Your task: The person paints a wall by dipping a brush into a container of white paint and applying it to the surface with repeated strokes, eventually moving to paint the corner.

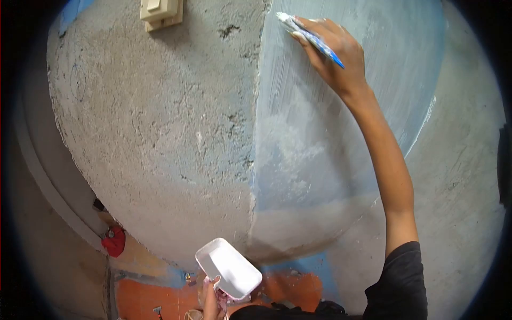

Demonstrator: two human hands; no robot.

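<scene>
My right hand (333, 50) is raised at the upper middle, its fingers closed round a paintbrush (316, 42) with a blue handle end and white paint on it. The bristle end (284, 20) touches or nearly touches the bluish, whitish-streaked wall panel (309, 154), near its left edge. Low in the view, my left hand (211, 300) grips the near left edge of a white rectangular tray (234, 269), which has white paint inside. Part of the left hand is hidden by the tray and the bottom edge.
Rough grey plaster (144, 117) covers the wall left of the panel, with a cream switch box (160, 12) at its top. A red object (113, 241) lies at the lower left. Orange floor (144, 298) shows below, with small items on it.
</scene>
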